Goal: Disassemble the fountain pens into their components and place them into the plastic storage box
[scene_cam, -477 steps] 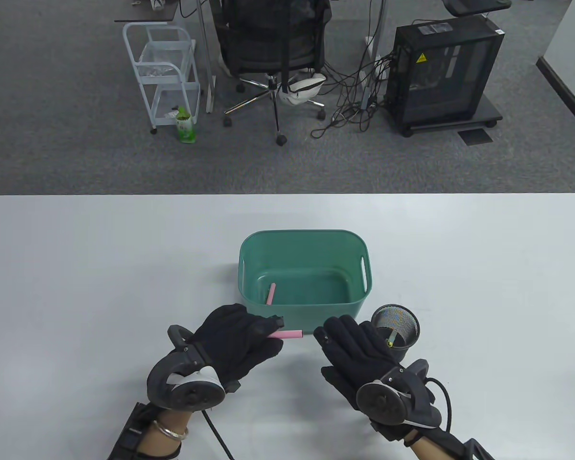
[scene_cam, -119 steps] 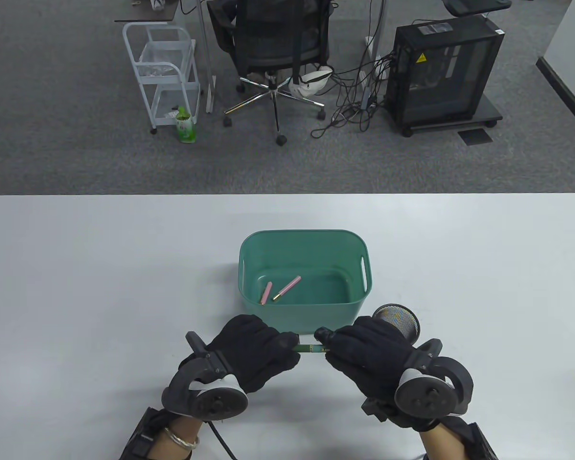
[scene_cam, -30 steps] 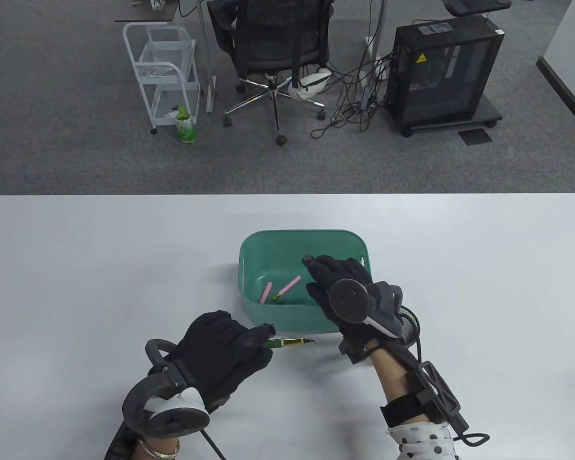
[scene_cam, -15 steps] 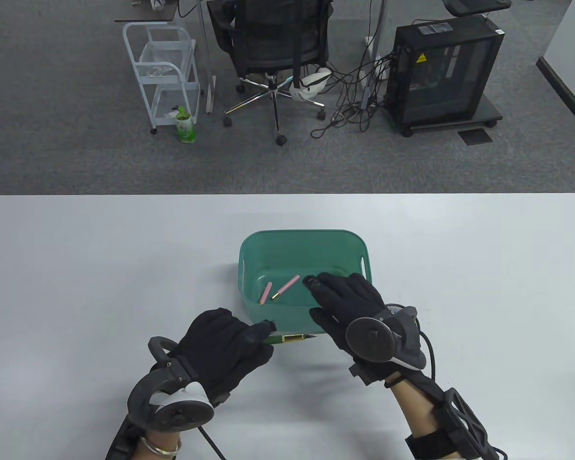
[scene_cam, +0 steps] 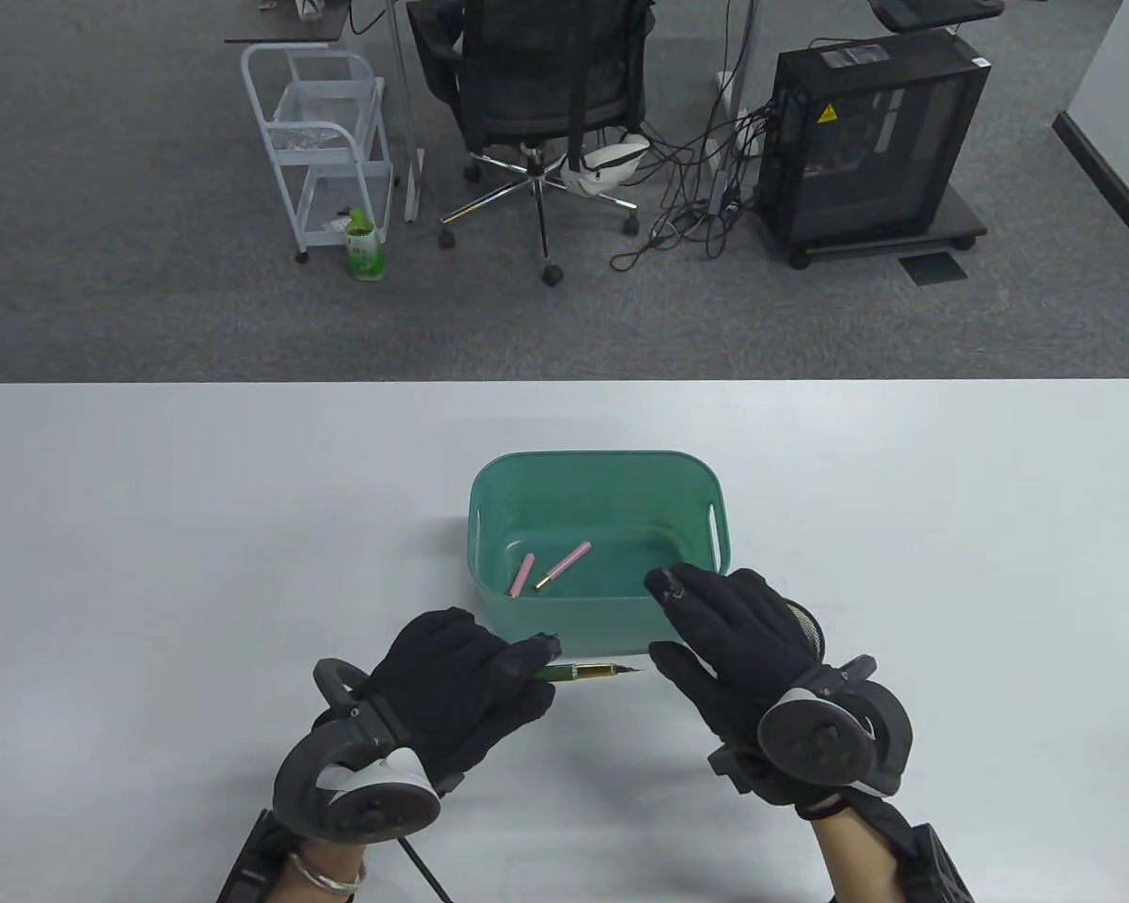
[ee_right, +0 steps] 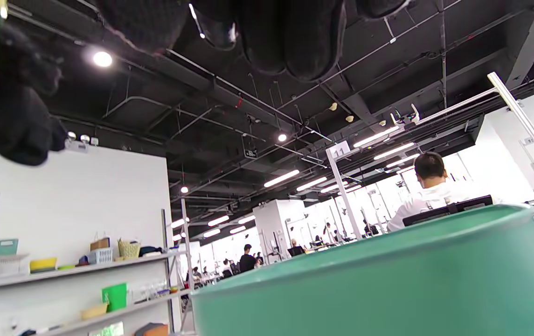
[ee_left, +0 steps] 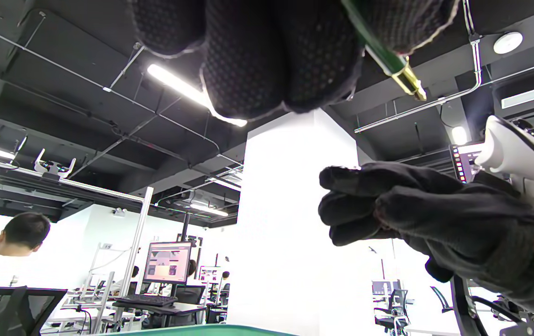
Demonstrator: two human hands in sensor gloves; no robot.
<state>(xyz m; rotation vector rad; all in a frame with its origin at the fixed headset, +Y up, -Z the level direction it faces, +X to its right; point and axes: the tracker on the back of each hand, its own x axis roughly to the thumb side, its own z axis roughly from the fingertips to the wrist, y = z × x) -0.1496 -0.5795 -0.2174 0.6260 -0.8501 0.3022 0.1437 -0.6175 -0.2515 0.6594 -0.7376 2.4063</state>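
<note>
My left hand (scene_cam: 513,663) grips a green fountain pen (scene_cam: 588,671) in front of the box. Its cap is off, and the gold section and nib point right. In the left wrist view the green pen (ee_left: 381,53) slants out from under my curled fingers (ee_left: 271,56). My right hand (scene_cam: 706,621) is open and holds nothing. It hovers at the near right corner of the green plastic box (scene_cam: 595,457), just right of the nib. Two pink pen parts (scene_cam: 564,565) lie on the box floor. The right wrist view shows the box wall (ee_right: 388,280) close below.
A black mesh pen holder (scene_cam: 806,627) stands right of the box, mostly hidden under my right hand. The white table (scene_cam: 198,527) stretches wide on both sides. Behind it are an office chair (scene_cam: 536,85), a white cart (scene_cam: 325,141) and a computer tower (scene_cam: 870,141).
My right hand has drawn back from over the box to its near right corner, beside the nib. My left hand has shifted a little right, still holding the green pen.
</note>
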